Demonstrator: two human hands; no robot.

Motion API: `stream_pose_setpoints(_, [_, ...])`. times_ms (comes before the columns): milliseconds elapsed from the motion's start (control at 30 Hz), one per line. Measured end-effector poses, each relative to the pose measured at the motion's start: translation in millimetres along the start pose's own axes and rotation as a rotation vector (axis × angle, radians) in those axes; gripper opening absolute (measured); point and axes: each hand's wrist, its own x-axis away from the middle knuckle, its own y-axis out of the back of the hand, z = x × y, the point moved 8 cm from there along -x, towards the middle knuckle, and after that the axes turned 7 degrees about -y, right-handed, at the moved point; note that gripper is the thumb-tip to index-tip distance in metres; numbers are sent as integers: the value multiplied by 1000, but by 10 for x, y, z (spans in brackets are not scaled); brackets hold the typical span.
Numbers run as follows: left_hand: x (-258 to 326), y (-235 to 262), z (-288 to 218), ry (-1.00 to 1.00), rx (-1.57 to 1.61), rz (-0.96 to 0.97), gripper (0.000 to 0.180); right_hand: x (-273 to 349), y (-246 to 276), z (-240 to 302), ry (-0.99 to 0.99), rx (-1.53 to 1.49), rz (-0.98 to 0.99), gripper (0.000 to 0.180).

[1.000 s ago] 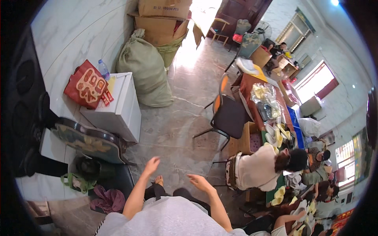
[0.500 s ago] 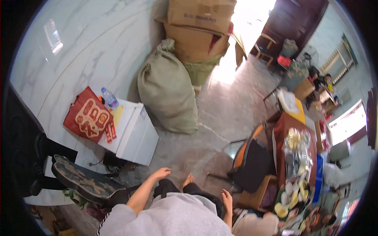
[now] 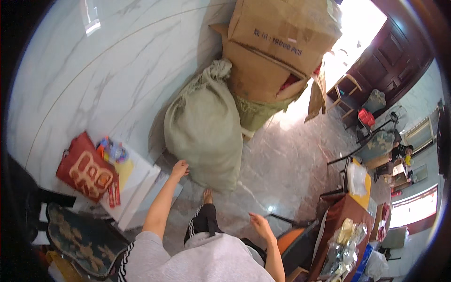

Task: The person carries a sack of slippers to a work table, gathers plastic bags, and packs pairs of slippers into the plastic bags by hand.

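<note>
My left hand [image 3: 180,168] reaches forward beside the lower left side of a large tied grey-green sack [image 3: 204,131]. Its fingers are loosely bent with nothing seen in them; whether they touch the cloth I cannot tell. Lower and to the right, my right hand [image 3: 261,225] hangs in the air, fingers loose and apart, near an orange and black chair [image 3: 289,239]. One bare foot [image 3: 207,196] shows just in front of the sack.
Cardboard boxes [image 3: 277,47] stand stacked behind the sack. On the left, a white cabinet [image 3: 141,197] carries a red bag [image 3: 87,167] and a plastic bottle [image 3: 112,149]. A camouflage-covered chair [image 3: 82,242] is at lower left. A table with a red-brown cloth [image 3: 345,211] stands right, beyond it a wooden door [image 3: 392,44].
I have stepped forward, and the sack and boxes look nearer. My left hand has come up beside the sack. The cabinet has slid down and left in view.
</note>
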Motion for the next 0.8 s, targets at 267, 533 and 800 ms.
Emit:
stream_pose_setpoints(267, [-1905, -16, -1845, -405, -568, -492, 88, -1049, 873, 274, -182, -34, 5, 33])
stream_pose_setpoints(533, [-957, -1342, -1772, -398, -775, -195, 24, -2977, 1232, 1056, -18, -134, 256, 35])
stream_pose_setpoints(800, [279, -2444, -2086, -509, -996, -258, 21, -5014, 408, 2177, 114, 148, 339, 86])
